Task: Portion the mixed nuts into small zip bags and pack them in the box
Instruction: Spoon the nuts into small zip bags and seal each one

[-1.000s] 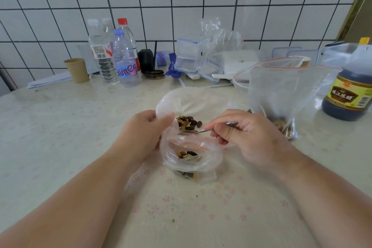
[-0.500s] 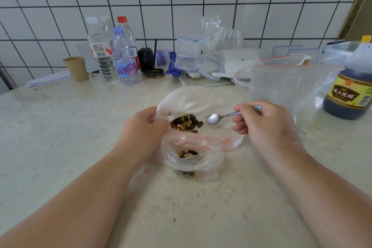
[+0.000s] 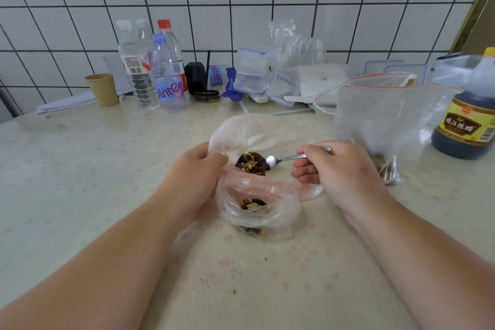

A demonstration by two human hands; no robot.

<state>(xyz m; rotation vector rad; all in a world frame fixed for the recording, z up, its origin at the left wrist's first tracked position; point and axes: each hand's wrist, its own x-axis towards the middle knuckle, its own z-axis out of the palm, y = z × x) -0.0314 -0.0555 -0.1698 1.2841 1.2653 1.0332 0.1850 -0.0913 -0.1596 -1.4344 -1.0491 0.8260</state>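
On the table, left hand pinches the big bag w/ mixed nuts, right hand grips a spoon touching them, small zip bag just in front.

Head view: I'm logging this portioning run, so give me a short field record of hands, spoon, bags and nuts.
left hand: grips rim of supply bag
right hand: holds spoon by the handle
spoon bowl: at the nuts in supply bag
small zip bag: open, on the table, some nuts inside
other large bag: upright, right of hands
vinegar bottle: far right
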